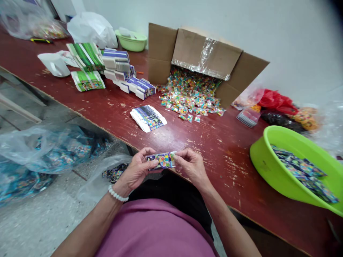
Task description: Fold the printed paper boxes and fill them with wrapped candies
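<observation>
My left hand (138, 168) and my right hand (189, 165) both pinch a small colourful printed box (161, 160) at the near edge of the red table (219, 150). The left hand grips its left end, the right hand its right end. Fingers of both hands are closed on it. A short stack of flat printed box blanks (148, 117) lies on the table just beyond the hands. Farther back, a heap of small wrapped candies (190, 96) spills from a tipped cardboard carton (198, 53).
A green basin (270, 171) with several finished boxes sits at the right. Stacks of green and purple flat boxes (107, 67), a white scoop (53, 64) and a green bowl (131, 41) stand at the back left. Plastic bags (40, 150) lie on the floor at the left.
</observation>
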The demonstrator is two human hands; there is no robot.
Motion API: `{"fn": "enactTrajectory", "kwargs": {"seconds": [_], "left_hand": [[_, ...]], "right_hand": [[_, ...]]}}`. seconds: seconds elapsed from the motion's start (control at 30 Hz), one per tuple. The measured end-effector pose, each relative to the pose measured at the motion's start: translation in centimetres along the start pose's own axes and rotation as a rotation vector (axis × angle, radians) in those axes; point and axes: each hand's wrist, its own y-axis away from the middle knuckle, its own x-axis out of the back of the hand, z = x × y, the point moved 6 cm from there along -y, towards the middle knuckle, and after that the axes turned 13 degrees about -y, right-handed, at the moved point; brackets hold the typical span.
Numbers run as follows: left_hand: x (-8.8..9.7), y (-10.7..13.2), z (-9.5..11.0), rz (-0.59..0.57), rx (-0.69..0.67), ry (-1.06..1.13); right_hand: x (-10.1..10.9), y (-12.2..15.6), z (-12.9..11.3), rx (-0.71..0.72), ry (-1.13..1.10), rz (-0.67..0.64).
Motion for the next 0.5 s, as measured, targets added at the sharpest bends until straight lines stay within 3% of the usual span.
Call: {"fn": "enactTrajectory", "kwargs": {"seconds": [0.1, 0.2, 0.27, 0.33, 0.4, 0.5], "left_hand": [[-1.2, 0.3, -0.6, -0.186, 0.048, -0.118], [-2.4, 0.6, -1.3, -0.349, 0.080, -0.187], [-2.8, 0.5, -1.5, -0.383, 0.080, -0.182], [-3.0, 0.2, -1.4, -0.384, 0.064, -0.160], [-3.1, 0.0, -1.3, -0.368, 0.059, -0.123], [-3.2, -0.1, -1.3, -0.313, 0.109, -0.060]], "right_hand": [[-0.6, 0.0, -1.2, 0.106, 0.130, -0.042], [-1.7, 0.2, -2.3, 0.224, 0.386, -0.163], [-2.5, 0.6, -2.9, 0.321, 0.511, -0.242], [-2.5, 0.8, -3.0, 0.353, 0.483, -0.252], [-1.7, 0.5, -2.3, 0.256, 0.300, -0.170], [-1.0, 0.0, 0.1, -0.032, -0.028, -0.130]]}}
